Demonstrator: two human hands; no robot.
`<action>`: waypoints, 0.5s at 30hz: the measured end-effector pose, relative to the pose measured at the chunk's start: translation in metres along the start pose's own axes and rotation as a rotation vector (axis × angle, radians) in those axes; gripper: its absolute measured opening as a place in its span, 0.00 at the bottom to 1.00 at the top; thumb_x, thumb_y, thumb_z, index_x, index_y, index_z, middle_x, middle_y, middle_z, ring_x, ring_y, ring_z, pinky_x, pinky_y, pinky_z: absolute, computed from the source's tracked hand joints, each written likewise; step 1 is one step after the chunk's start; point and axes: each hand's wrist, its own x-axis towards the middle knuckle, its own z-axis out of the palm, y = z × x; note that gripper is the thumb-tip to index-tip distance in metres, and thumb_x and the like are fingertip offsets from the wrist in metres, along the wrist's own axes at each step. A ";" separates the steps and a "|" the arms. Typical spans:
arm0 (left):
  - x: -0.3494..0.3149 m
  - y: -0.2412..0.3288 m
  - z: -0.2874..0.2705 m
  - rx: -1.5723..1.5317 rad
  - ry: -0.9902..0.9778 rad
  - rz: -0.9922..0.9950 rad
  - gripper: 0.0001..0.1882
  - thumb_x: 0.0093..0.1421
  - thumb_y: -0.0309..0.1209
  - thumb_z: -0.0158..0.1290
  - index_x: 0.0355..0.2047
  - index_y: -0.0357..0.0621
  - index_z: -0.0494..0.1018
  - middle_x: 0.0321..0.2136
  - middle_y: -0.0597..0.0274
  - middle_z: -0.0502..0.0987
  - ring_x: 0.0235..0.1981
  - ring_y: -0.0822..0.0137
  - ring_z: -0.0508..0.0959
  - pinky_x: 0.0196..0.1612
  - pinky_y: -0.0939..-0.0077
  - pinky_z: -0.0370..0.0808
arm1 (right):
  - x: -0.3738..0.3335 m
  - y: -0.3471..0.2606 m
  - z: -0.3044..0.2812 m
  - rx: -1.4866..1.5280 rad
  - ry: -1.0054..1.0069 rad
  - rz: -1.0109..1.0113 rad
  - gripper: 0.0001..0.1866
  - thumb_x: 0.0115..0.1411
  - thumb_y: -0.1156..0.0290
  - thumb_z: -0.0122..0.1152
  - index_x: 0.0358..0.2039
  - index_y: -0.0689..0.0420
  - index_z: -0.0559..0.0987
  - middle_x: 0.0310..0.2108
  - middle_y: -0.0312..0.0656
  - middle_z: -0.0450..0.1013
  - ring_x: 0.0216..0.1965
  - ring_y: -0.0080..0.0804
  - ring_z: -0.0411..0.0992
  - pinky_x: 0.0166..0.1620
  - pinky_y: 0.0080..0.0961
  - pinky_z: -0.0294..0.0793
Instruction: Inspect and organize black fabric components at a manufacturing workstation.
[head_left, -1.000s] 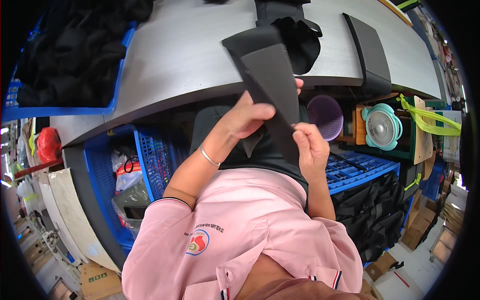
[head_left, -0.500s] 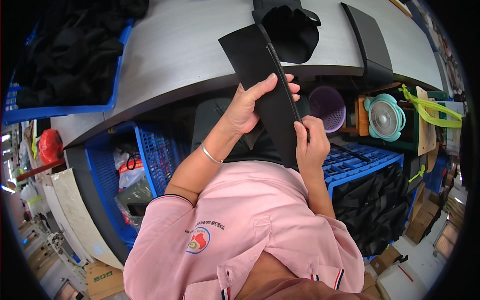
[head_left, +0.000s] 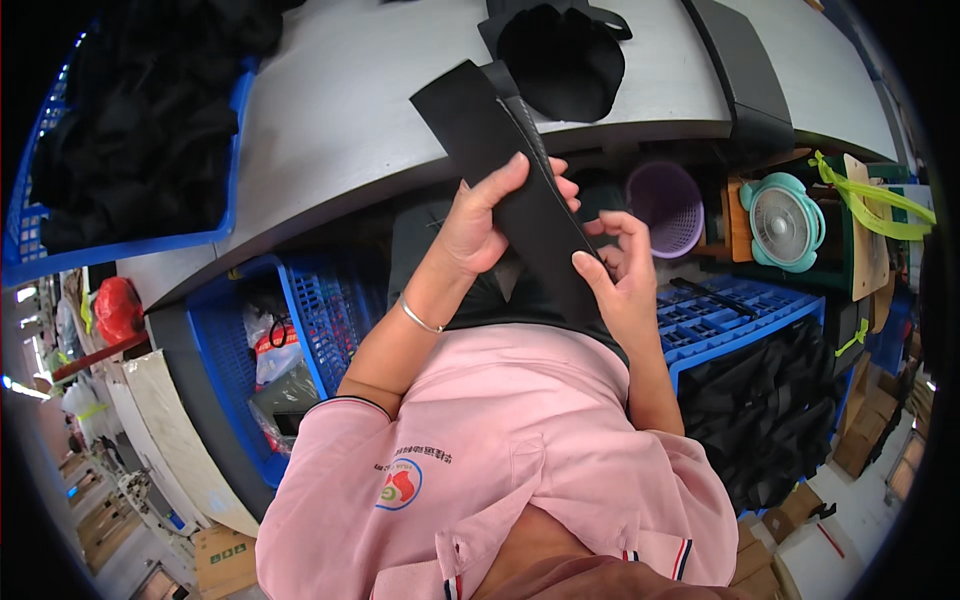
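Observation:
A long black fabric-like panel (head_left: 545,235) slants above my lap, with a folded or layered edge along its right side. My left hand (head_left: 485,220) is closed round its middle, the thumb lying on top and the fingertips showing past the far edge. My right hand (head_left: 625,270) is at the panel's right edge near the lower end. Its fingers are bent and parted from the thumb, whose tip is at or against the edge; whether it touches is hard to tell. A rounded black piece (head_left: 560,65) lies on the grey table (head_left: 340,110) beyond.
Blue crates of black material stand at the far left (head_left: 235,170) and lower right (head_left: 760,320). Another blue crate (head_left: 215,345) holds bagged items. A purple basket (head_left: 665,210) and a teal fan (head_left: 787,222) are to the right, below the dark raised panel (head_left: 745,70).
My right hand has loosened its pinch on the panel's edge, its fingers spreading from the thumb. The panel and my left hand have shifted slightly left in view.

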 end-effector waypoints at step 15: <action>0.094 0.032 0.003 1.517 0.458 0.873 0.25 0.53 0.18 0.53 0.53 0.45 0.77 0.58 0.50 0.70 0.51 0.50 0.71 0.57 0.66 0.69 | 0.015 -0.010 -0.009 -0.586 0.118 -0.241 0.26 0.64 0.79 0.56 0.63 0.56 0.71 0.22 0.50 0.70 0.19 0.26 0.65 0.28 0.22 0.69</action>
